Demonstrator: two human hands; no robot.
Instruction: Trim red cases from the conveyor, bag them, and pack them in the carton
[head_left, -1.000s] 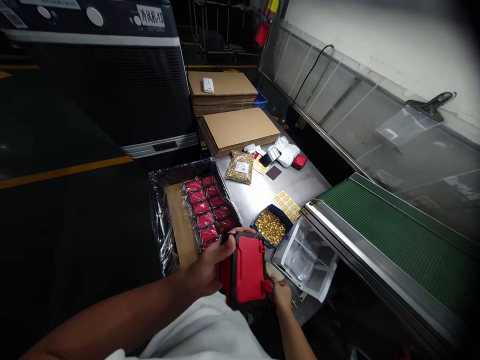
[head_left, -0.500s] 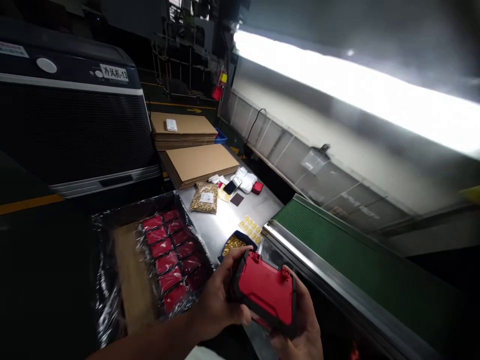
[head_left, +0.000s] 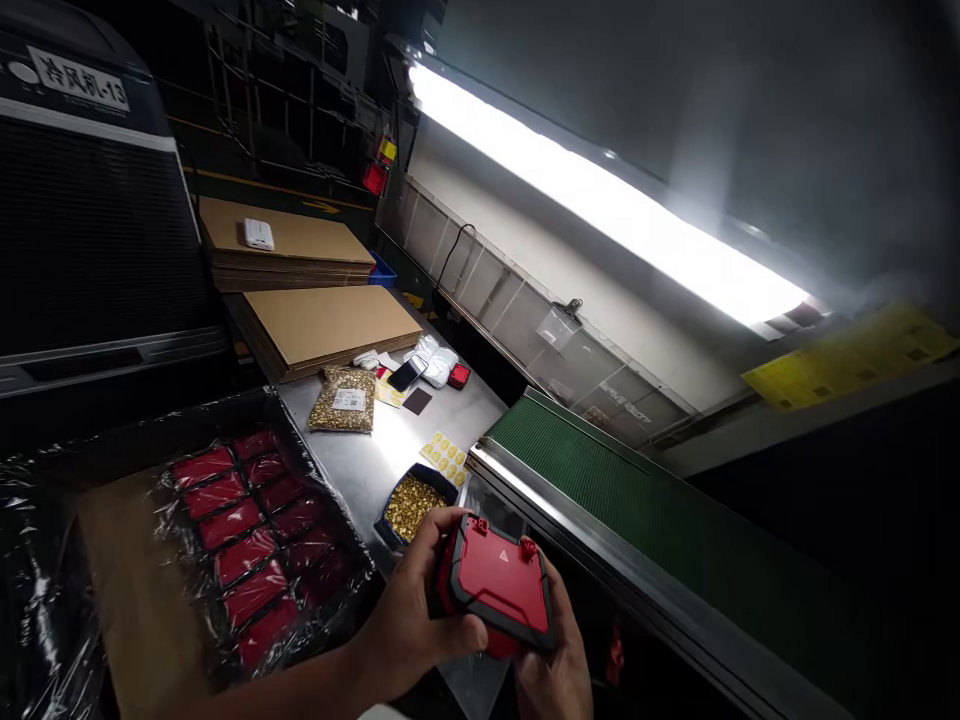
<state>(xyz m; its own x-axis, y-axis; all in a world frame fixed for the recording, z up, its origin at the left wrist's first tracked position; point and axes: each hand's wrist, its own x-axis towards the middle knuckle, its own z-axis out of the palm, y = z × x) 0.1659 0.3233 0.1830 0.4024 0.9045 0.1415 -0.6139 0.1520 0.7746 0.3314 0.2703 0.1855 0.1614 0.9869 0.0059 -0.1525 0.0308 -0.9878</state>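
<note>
A red box with black edging point(head_left: 499, 580) is held between both hands above the table's near edge. On its left side my left hand point(head_left: 409, 615) grips it, thumb along the front edge and fingers at the back. My right hand point(head_left: 559, 660) wraps its right side and lower corner. A small triangle mark shows on the red face, and two red lugs stand along the far edge. Just beyond the hands sits a dark blue bin point(head_left: 381, 520) of small brass-coloured parts point(head_left: 416, 503).
At left, a plastic-lined carton point(head_left: 300, 400) holds rows of wrapped red boxes point(head_left: 236, 525). A green conveyor point(head_left: 585, 480) runs along the right. On the metal table point(head_left: 394, 440) lie a bag of brass parts point(head_left: 345, 400), yellow stickers point(head_left: 446, 457), a phone point(head_left: 407, 373) and cardboard sheets point(head_left: 337, 320).
My view has swung to the right, so the surroundings shift left in the picture. The red box stays in both hands and is tilted slightly differently, with its front side showing more.
</note>
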